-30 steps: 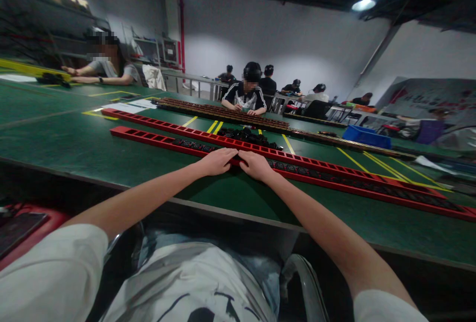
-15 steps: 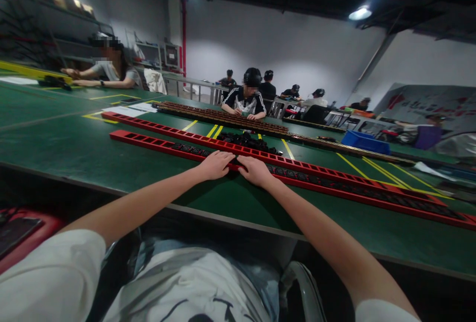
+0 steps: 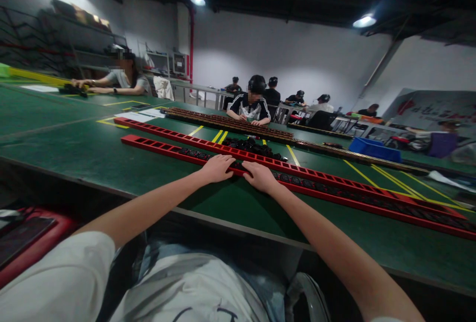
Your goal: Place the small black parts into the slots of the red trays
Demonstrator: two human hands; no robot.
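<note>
My left hand (image 3: 218, 168) rests on the near red slotted strip (image 3: 148, 144), fingers stretched out to the right and thumb apart at its near edge. From the other side my right hand (image 3: 260, 177) lies on the same strip, fingers stretched out to the left. A narrow gap separates the fingertips, and a dark piece (image 3: 238, 165) shows there. Square black parts (image 3: 297, 180) sit in the strip's slots on both sides of my hands. Just beyond runs a second red slotted strip (image 3: 178, 137). What lies under my fingers is hidden.
A heap of black parts (image 3: 249, 147) lies behind the second strip. Farther back are long brown strips (image 3: 223, 121) and a blue bin (image 3: 375, 149). A person (image 3: 250, 106) works across the green table (image 3: 74, 138); another person (image 3: 128, 79) sits at the left.
The head view has shifted, so the scene sits slightly lower and farther right. The gap between my fingertips has widened a little; both hands stay on the near strip.
</note>
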